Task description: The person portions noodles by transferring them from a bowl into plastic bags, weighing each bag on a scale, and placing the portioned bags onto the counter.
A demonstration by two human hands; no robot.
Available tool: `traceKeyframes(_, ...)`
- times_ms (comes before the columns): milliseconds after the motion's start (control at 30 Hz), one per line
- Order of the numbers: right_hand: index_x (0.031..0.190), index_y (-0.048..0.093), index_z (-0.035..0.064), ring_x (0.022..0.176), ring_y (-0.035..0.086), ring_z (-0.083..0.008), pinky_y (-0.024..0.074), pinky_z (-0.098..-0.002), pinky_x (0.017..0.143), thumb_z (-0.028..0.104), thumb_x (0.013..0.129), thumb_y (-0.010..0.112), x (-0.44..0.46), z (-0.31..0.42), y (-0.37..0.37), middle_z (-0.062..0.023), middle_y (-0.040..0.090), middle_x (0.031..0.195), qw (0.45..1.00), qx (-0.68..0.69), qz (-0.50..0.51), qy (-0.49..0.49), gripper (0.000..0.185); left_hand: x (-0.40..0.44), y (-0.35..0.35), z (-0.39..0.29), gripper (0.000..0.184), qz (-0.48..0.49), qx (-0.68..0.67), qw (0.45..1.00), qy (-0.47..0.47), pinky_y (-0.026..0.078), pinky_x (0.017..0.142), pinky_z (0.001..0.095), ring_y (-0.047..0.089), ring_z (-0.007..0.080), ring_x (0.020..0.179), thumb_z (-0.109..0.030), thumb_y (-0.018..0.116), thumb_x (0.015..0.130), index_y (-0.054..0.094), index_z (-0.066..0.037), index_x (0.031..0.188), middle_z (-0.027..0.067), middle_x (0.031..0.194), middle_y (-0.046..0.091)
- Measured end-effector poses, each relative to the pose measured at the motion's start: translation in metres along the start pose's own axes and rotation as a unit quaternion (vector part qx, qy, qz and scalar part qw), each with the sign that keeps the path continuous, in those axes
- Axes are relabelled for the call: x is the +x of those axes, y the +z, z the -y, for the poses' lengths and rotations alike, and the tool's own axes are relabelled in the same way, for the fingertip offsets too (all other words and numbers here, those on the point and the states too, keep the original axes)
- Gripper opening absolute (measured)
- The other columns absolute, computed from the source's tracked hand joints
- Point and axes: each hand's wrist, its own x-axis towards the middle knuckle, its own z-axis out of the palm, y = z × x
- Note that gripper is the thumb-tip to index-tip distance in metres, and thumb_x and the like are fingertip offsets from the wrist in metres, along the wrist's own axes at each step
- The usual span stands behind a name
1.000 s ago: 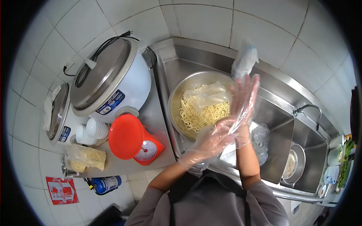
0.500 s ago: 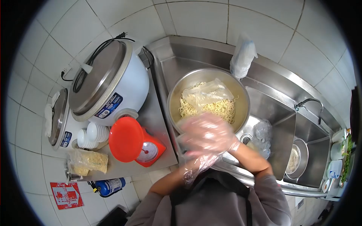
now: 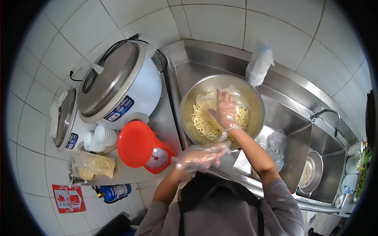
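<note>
A wide steel bowl [image 3: 182, 112] full of pale yellow noodles [image 3: 206, 125] stands on the sink counter. A clear plastic bag [image 3: 238, 96] lies on top of the noodles. My right hand [image 3: 227, 112], in a clear plastic glove, reaches into the bowl. Its fingers lie over the bag, the thumb spread away from them. Outside the bowl's near rim, my left hand [image 3: 202, 155] is stretched out beneath my right wrist, also in a loose clear glove. Its fingers extend to the right, somewhat blurred, with nothing visible in them.
Left of the bowl stand a red scale [image 3: 160, 155] with a round pan, a large rice cooker [image 3: 139, 84], white bowls [image 3: 105, 135] and bagged noodles [image 3: 98, 164]. Sink basins [image 3: 291, 118] lie to the right, with a crumpled clear bag [image 3: 277, 143] and a tap [image 3: 327, 113].
My hands, earlier together and blurred at the bowl's near rim, have parted. The right has moved forward onto the bag, and the left has drawn back toward me. The view has shifted slightly.
</note>
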Motion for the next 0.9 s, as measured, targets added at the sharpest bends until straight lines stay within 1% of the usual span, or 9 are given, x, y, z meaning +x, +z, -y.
traceKeyframes(133,0.084,0.063,0.0084,0.089,0.055,-0.0306,0.0453,-0.0427,0.076,0.019,0.07,0.067,-0.009,-0.034,0.011,-0.0105,0.06,0.091,0.991,0.032,0.126,0.023,0.018,-0.001,-0.051,-0.01,0.047,-0.23,0.186,0.954,0.058,0.046,0.064,0.0246,0.054,0.0103,0.071,-0.023,0.062,0.083,0.042,-0.006,0.122,0.0066,0.102,0.055)
traceKeyframes(200,0.085,0.063,0.0091,0.089,0.055,-0.0301,0.0459,-0.041,0.075,0.015,0.07,0.066,-0.01,-0.032,-0.011,-0.011,0.059,0.091,0.989,0.08,0.117,0.044,0.016,0.027,-0.075,-0.015,0.046,-0.317,0.479,0.795,0.197,0.044,0.078,0.0274,0.055,0.0138,0.084,-0.016,0.065,0.08,0.043,-0.004,0.12,0.0076,0.105,0.055)
traceKeyframes(267,0.085,0.063,0.0073,0.087,0.055,-0.0302,0.0462,-0.0399,0.073,0.014,0.072,0.065,-0.012,-0.031,-0.02,-0.0122,0.059,0.089,0.991,0.111,0.071,0.013,0.015,0.054,-0.087,-0.003,0.044,-0.328,0.506,0.751,0.266,0.044,0.084,0.0288,0.055,0.0154,0.09,-0.013,0.066,0.079,0.046,-0.003,0.117,0.0084,0.105,0.056)
traceKeyframes(367,0.087,0.063,0.0059,0.087,0.055,-0.0317,0.0461,-0.0401,0.075,0.018,0.075,0.064,-0.006,-0.037,-0.032,-0.0137,0.06,0.09,0.988,0.14,0.054,-0.037,0.017,0.094,-0.104,0.02,0.037,-0.325,0.314,0.852,0.264,0.043,0.084,0.0286,0.055,0.0148,0.087,-0.013,0.063,0.081,0.052,-0.001,0.114,0.0089,0.103,0.058)
traceKeyframes(467,0.091,0.064,0.005,0.093,0.055,-0.0336,0.045,-0.0407,0.08,0.026,0.078,0.064,0.001,-0.049,-0.03,-0.017,0.06,0.094,0.975,0.219,0.03,0.036,0.025,0.107,-0.123,0.027,0.034,-0.437,0.221,0.825,0.281,0.044,0.084,0.0292,0.058,0.0183,0.085,-0.011,0.057,0.082,0.054,0.0,0.114,0.0115,0.097,0.059)
traceKeyframes(533,0.106,0.061,0.0097,0.103,0.053,-0.0363,0.0425,-0.042,0.088,0.035,0.078,0.065,0.009,-0.064,-0.024,-0.0207,0.057,0.109,0.964,0.192,0.094,0.156,0.038,0.098,-0.135,0.015,0.034,-0.517,0.358,0.751,0.204,0.043,0.086,0.031,0.056,0.0239,0.093,-0.008,0.055,0.081,0.054,-0.002,0.114,0.0132,0.102,0.057)
traceKeyframes(600,0.115,0.055,0.0148,0.101,0.054,-0.0352,0.0429,-0.0401,0.089,0.039,0.076,0.066,-0.008,-0.053,-0.008,-0.0209,0.054,0.113,0.992,0.014,0.111,0.055,0.047,0.082,-0.134,-0.012,0.034,-0.534,0.438,0.706,0.16,0.042,0.088,0.0336,0.053,0.029,0.099,-0.006,0.053,0.08,0.055,-0.004,0.115,0.0148,0.108,0.054)
traceKeyframes(767,0.126,0.048,0.0199,0.111,0.05,-0.038,0.0406,-0.0431,0.094,0.03,0.074,0.064,-0.005,-0.067,0.062,-0.0227,0.045,0.127,0.915,0.042,0.395,0.073,0.055,0.049,-0.116,-0.065,0.037,-0.491,0.488,0.707,0.143,0.038,0.094,0.0379,0.048,0.0345,0.109,-0.004,0.052,0.079,0.056,-0.007,0.116,0.017,0.117,0.05)
traceKeyframes(900,0.113,0.055,0.0032,0.097,0.058,-0.0335,0.0431,-0.0384,0.091,0.019,0.075,0.056,0.035,-0.079,0.02,-0.0236,0.058,0.107,0.958,0.052,0.281,-0.004,0.042,0.038,-0.137,-0.063,0.04,-0.521,0.453,0.708,0.15,0.036,0.097,0.0369,0.046,0.0325,0.115,-0.005,0.051,0.08,0.055,-0.008,0.119,0.0169,0.122,0.048)
